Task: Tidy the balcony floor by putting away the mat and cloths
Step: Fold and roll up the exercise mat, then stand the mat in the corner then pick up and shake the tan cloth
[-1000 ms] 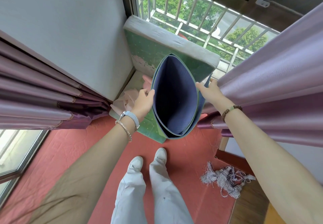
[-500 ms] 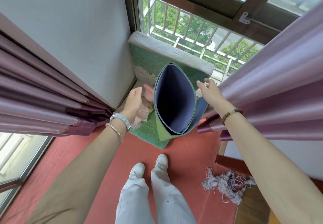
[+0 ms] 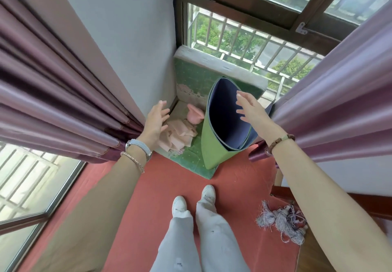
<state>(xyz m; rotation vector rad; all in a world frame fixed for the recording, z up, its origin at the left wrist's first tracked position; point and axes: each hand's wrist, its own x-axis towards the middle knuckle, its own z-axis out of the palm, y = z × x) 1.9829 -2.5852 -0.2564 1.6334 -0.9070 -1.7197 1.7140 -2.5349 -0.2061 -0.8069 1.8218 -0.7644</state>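
Here, the rolled mat (image 3: pixel 212 148) stands on end on a green cushion (image 3: pixel 186 159), pink cloths (image 3: pixel 178 138) just left of it. The left grip (image 3: pixel 154 123) and right grip (image 3: pixel 252 112), fingers spread, hold nothing. Steadying the mat first looks wise.

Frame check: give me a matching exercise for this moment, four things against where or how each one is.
1 rolled mat
2 pink cloths
3 grey tassels
4 left hand

A lying on the red floor
B standing on end on the green cushion
C open, over the cloths
D heaped beside the mat

Pairs: 1-B, 2-D, 3-A, 4-C
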